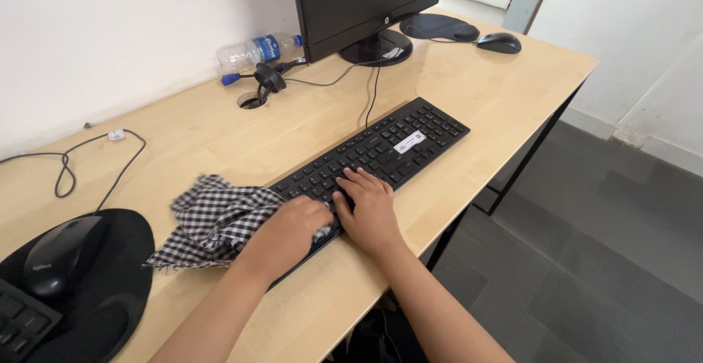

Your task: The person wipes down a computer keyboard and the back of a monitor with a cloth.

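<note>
A black keyboard (381, 147) lies slanted on the light wooden desk (483, 92). My left hand (288, 230) presses a black-and-white checked cloth (212, 220) against the keyboard's near left end. My right hand (368, 209) lies flat on the keys just beside it, fingers spread, holding nothing. Most of the cloth spills off the keyboard onto the desk to the left.
A black monitor (366, 1) stands at the back with cables (370, 92) running down. A plastic bottle (253, 50) lies by the wall. One mouse (58, 253) sits on a black pad (110, 275) at left, another mouse (499, 42) on a pad at far right. Grey floor lies to the right.
</note>
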